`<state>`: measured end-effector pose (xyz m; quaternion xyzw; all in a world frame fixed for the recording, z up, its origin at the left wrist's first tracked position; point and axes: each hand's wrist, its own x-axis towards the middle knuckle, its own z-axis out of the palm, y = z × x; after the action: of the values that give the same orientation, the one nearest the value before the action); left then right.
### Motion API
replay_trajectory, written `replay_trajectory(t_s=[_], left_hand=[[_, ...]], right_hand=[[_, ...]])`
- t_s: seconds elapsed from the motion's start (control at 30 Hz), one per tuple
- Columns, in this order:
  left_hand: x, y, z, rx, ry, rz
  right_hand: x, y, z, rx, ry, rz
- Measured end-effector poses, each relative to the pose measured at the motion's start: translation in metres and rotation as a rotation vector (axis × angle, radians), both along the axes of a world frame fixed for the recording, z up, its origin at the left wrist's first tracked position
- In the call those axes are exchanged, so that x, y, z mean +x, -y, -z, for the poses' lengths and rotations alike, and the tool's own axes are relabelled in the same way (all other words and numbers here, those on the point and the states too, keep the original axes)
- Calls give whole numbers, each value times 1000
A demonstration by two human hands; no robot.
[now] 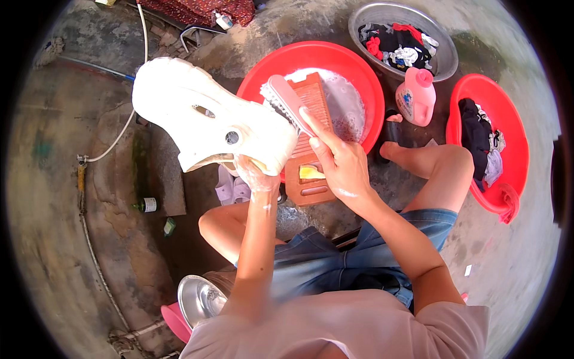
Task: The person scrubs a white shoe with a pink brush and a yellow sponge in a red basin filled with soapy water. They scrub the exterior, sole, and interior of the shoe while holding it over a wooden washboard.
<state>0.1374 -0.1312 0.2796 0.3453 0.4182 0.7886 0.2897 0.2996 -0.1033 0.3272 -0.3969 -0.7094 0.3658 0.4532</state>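
Observation:
A white clog-like shoe point(197, 112) with holes in its side is held up over the left part of the view. My left hand point(256, 172), wet with suds, grips it from below, and some fingers are hidden by it. In my right hand point(341, 164) is a pink scrub brush point(287, 98), its white bristles at the shoe's right end. Below them a brown washboard point(309, 188) leans in a red basin point(374, 103) of sudsy water point(347, 103). A yellow piece, perhaps soap point(310, 172), sits on the washboard near my right hand.
A metal basin point(450, 63) and another red basin point(515, 134) hold clothes. Between them and the washing basin stands a pink jug point(419, 98). Pale lilac slippers point(231, 186), a green bottle point(147, 205) and a metal bowl point(197, 296) are on my left. A white hose point(125, 125) runs further left.

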Motion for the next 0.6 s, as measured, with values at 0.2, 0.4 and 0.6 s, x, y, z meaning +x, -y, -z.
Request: replay_trajectory(t_s=[0.2, 0.4, 0.6], left_hand=[[-16, -7, -8, 92, 124, 156], [0, 6, -13, -130, 201, 245], [-7, 4, -9, -228, 287, 359]], right_hand=[[8, 13, 14, 181, -22, 32], [13, -14, 6, 261, 171, 45], [19, -17, 2, 356, 262, 29]])
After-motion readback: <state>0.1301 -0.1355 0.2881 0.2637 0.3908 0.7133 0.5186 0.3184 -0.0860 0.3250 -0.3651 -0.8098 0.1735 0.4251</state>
